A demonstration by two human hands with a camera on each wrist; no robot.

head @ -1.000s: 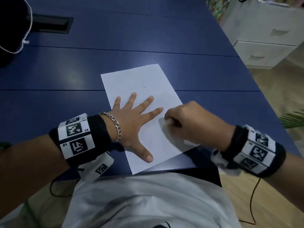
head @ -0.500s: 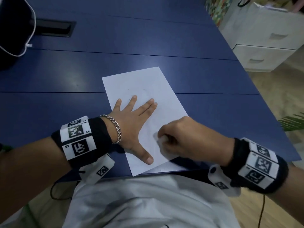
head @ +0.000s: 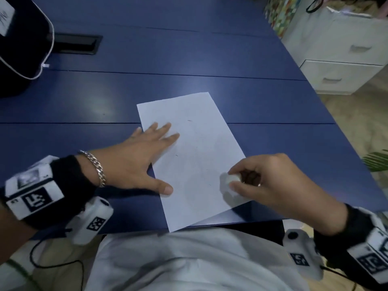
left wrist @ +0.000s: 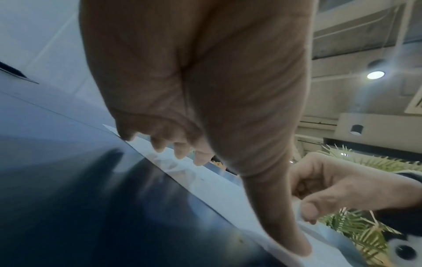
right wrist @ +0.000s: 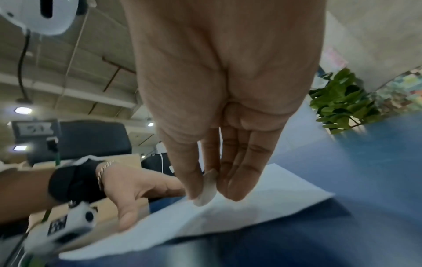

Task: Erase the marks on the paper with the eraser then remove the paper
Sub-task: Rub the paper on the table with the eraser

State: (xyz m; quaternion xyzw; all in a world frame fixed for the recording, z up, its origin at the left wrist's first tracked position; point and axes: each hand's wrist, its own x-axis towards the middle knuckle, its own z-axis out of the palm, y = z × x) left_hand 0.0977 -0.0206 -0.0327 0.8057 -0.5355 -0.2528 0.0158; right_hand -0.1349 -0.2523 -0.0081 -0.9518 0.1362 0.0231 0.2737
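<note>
A white sheet of paper [head: 195,156] lies slanted on the blue table [head: 189,59], its near corner over the front edge, with a few faint short marks on it. My left hand [head: 144,156] lies flat with straight fingers on the sheet's left edge, thumb [left wrist: 294,240] on the paper [left wrist: 228,186]. My right hand [head: 258,181] pinches a small white eraser [head: 230,178] between thumb and fingers at the sheet's near right edge. In the right wrist view the eraser [right wrist: 206,189] tip meets the paper [right wrist: 239,213].
A black bag [head: 19,45] with a white cord sits at the far left, beside a black cable slot [head: 77,44] in the tabletop. White drawers [head: 344,59] stand beyond the table's right edge. My white shirt [head: 189,259] is at the front edge.
My left hand has slid left and further away, from the middle of the sheet to its left edge. My right hand with the eraser has moved right, toward the sheet's near right edge.
</note>
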